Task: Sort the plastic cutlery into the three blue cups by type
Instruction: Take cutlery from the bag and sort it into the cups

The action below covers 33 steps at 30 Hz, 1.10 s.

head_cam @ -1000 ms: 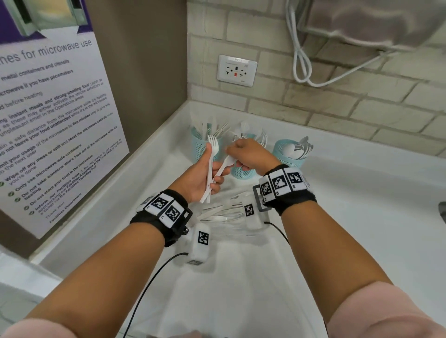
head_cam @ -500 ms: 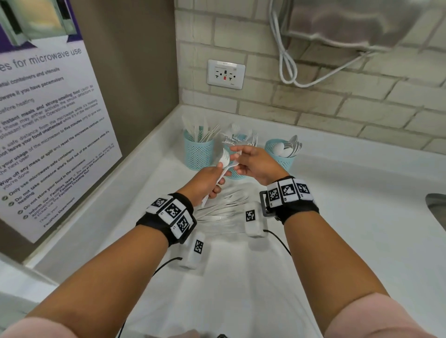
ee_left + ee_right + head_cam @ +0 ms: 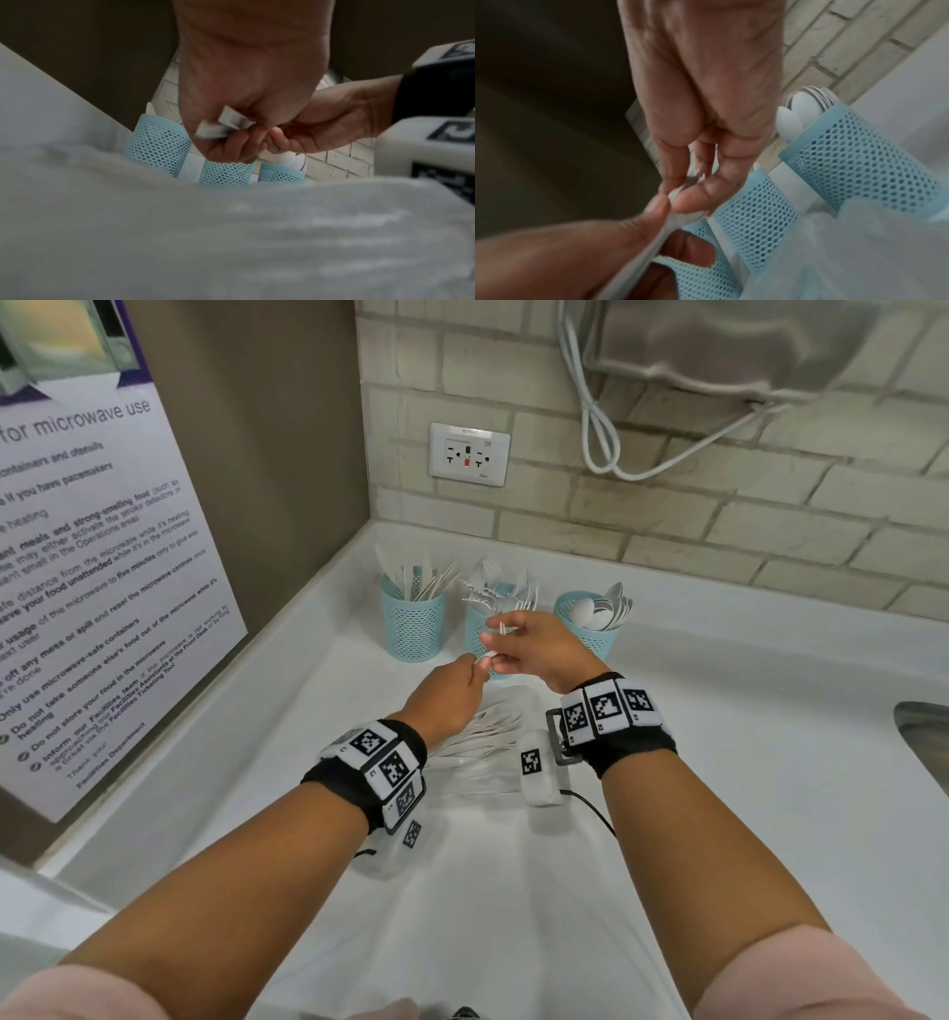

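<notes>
Three blue mesh cups stand at the back of the white counter: the left cup point(image 3: 412, 624) holds knives, the middle cup point(image 3: 476, 636) forks, the right cup point(image 3: 590, 629) spoons. In front of the middle cup my left hand point(image 3: 475, 666) grips the handle ends of two white plastic forks point(image 3: 224, 124). My right hand point(image 3: 506, 634) pinches the same forks point(image 3: 689, 183) higher up the handles. Their heads point toward the middle cup and blend with the forks standing in it. A pile of loose white cutlery point(image 3: 480, 737) lies on the counter under my wrists.
A brown side panel with a microwave poster point(image 3: 97, 567) closes the left. The brick wall point(image 3: 667, 521) behind the cups carries a socket point(image 3: 470, 453) and a looped white cable point(image 3: 601, 428). A metal sink edge point(image 3: 924, 737) shows at far right.
Both hands have moved forward and lower, toward the middle cup. The forks, held upright a second ago, now lean toward that cup, with the two hands pinching them close together.
</notes>
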Motion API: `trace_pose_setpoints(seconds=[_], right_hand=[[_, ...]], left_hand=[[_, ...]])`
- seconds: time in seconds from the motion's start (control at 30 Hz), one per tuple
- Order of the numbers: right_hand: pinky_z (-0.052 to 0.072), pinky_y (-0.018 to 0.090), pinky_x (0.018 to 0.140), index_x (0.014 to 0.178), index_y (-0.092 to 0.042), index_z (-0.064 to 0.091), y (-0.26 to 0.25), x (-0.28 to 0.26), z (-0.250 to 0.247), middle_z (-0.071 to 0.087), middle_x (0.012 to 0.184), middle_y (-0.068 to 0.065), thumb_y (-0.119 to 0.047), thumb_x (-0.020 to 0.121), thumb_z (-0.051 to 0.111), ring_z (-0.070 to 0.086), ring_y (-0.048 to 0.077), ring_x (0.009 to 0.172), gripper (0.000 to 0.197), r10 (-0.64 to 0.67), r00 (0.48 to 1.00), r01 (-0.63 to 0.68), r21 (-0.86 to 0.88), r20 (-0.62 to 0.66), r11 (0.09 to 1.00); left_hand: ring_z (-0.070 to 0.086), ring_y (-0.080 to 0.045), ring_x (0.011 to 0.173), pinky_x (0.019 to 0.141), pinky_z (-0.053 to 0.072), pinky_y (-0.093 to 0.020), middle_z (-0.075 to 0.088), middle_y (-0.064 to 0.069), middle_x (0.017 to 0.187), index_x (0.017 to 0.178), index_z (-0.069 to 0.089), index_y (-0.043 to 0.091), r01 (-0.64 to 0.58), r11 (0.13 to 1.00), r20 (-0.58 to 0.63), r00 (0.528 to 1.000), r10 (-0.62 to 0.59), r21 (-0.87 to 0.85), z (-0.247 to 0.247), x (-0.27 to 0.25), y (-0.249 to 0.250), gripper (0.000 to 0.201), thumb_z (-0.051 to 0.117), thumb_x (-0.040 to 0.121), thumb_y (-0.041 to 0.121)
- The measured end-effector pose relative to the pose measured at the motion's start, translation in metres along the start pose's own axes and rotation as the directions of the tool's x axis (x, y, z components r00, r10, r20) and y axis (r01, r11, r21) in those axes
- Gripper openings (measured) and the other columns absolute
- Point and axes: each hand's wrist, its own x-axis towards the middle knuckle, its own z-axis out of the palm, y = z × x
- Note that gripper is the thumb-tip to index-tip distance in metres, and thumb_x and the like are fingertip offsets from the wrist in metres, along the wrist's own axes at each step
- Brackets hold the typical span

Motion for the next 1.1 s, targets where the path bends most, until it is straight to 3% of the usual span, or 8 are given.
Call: trace_pose_setpoints(seconds=[0.1,0.2,0.3,0.43,0.57,0.77,0.9,1.1], right_hand=[[0.054,0.016,0.053,0.115,0.003,0.057,-0.003,0.005,-0.009,0.057,0.074,0.008,0.001,0.088,0.059,0.058,0.007,0.043,0.027,-0.004,0.994,-0.011,-0.140,-0.110,0.990],[0.057,0.022,0.059,0.107,-0.005,0.062,-0.018,0.013,-0.031,0.063,0.098,0.012,0.000,0.088,0.059,0.065,0.014,0.062,0.021,-0.165,0.942,0.070,-0.311,-0.293,0.948],[0.058,0.038,0.075,0.110,-0.009,0.063,-0.045,0.019,-0.051,0.066,0.107,0.013,0.000,0.090,0.053,0.064,0.021,0.080,0.024,-0.377,0.791,0.206,-0.371,-0.482,0.905],[0.049,0.022,0.078,0.116,-0.008,0.060,-0.075,0.025,-0.060,0.063,0.097,0.001,0.001,0.091,0.046,0.056,0.011,0.086,0.030,-0.598,0.521,0.369,-0.470,-0.609,0.801],[0.044,0.019,0.073,0.112,-0.006,0.061,-0.071,0.038,-0.053,0.063,0.089,0.004,-0.001,0.091,0.045,0.056,0.011,0.081,0.027,-0.710,0.436,0.406,-0.583,-0.553,0.704],[0.048,0.028,0.068,0.107,-0.005,0.066,-0.031,0.061,-0.036,0.071,0.089,0.015,-0.009,0.094,0.045,0.064,0.026,0.075,0.025,-0.742,0.596,0.334,-0.745,-0.308,0.578],[0.046,0.036,0.080,0.108,-0.015,0.064,-0.013,0.070,-0.030,0.068,0.098,0.016,-0.014,0.096,0.040,0.059,0.034,0.095,0.026,-0.563,0.804,0.154,-0.845,-0.194,0.511],[0.027,0.041,0.098,0.115,-0.027,0.061,-0.025,0.066,-0.020,0.057,0.116,0.010,-0.015,0.094,0.038,0.039,0.027,0.120,0.034,-0.321,0.941,-0.001,-0.946,-0.111,0.325]], left_hand=[[0.057,-0.025,0.094,0.086,0.043,-0.036,0.062,-0.009,0.101,0.111,0.057,0.006,-0.015,0.998,0.020,1.000,0.016,-0.059,-0.002,0.000,-0.001,0.047,0.025,0.102,0.038],[0.052,-0.019,0.080,0.078,0.041,-0.032,0.054,0.002,0.079,0.106,0.060,0.010,0.003,0.990,0.019,1.000,0.000,-0.143,-0.007,0.000,-0.001,0.044,0.027,0.101,0.039],[0.054,-0.019,0.080,0.078,0.042,-0.031,0.055,0.001,0.079,0.102,0.061,0.012,0.051,0.989,0.069,0.997,-0.041,-0.142,-0.009,0.004,-0.003,0.042,0.031,0.100,0.041],[0.053,-0.014,0.084,0.076,0.040,-0.024,0.057,0.002,0.093,0.091,0.059,0.017,0.046,0.993,0.263,0.962,-0.073,0.107,-0.006,0.005,-0.008,0.020,0.050,0.094,0.035],[0.056,-0.017,0.102,0.091,0.044,-0.026,0.061,-0.002,0.111,0.105,0.062,0.013,-0.018,0.971,0.320,0.945,-0.062,0.240,-0.004,0.003,-0.011,0.021,0.063,0.088,0.023],[0.056,-0.016,0.105,0.095,0.046,-0.032,0.059,0.000,0.113,0.110,0.059,0.014,-0.032,0.965,0.352,0.934,-0.065,0.261,-0.007,0.002,-0.016,0.034,0.073,0.079,0.021],[0.056,-0.017,0.102,0.093,0.048,-0.033,0.059,-0.001,0.113,0.110,0.059,0.014,-0.033,0.958,0.344,0.937,-0.070,0.284,-0.007,0.003,-0.020,0.040,0.077,0.075,0.017],[0.057,-0.020,0.104,0.094,0.048,-0.036,0.059,-0.003,0.114,0.114,0.059,0.013,-0.030,0.935,0.319,0.943,-0.090,0.353,-0.006,0.002,-0.020,0.045,0.078,0.074,0.021]])
